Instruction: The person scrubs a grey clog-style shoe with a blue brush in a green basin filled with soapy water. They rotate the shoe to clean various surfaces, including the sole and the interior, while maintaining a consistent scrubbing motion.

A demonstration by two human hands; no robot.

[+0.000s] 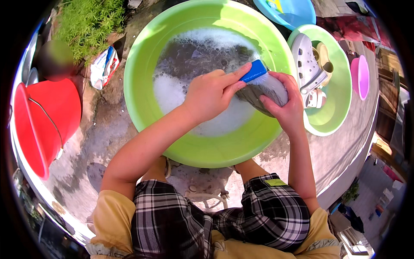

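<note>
a grey, rounded shoe with a dark, ridged face [258, 96] is held over the right part of a wide, round, lime-green plastic basin [207, 156], above white foamy suds [222, 123]. the right hand [288, 101] has its fingers and thumb pinching the shoe's rounded end from opposite sides. the left hand [210, 91] pinches a small, blue-backed brush with pale bristles [254, 70] between thumb and fingers, its bristles at the ridged face. the shoe looks light enough for one hand, probably stiff along the ridges, hardly fragile, and likely slippery if soapy; a firm thumb-against-fingers hold on that rounded end should suit. the brush seems light and hard-backed, best gripped by its sides, clear of the bristles.
</note>
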